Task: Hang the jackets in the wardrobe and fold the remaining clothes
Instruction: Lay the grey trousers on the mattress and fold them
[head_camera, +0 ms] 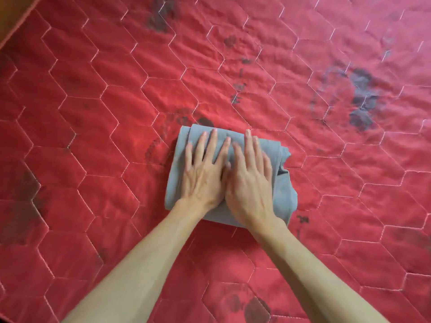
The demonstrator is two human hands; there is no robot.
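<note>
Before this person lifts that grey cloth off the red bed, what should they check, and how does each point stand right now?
1. Grey cloth folded into a compact bundle: ok.
2. Left hand pressing flat on it, fingers straight: ok.
3. Right hand flat beside the left one, also on the cloth: ok.
4. Cloth's right edge neat: not ok, it is bunched and uneven.
5. Cloth lying wholly on the red mattress: ok.
6. Anything else left to fold: cannot tell, nothing else is in view.
</note>
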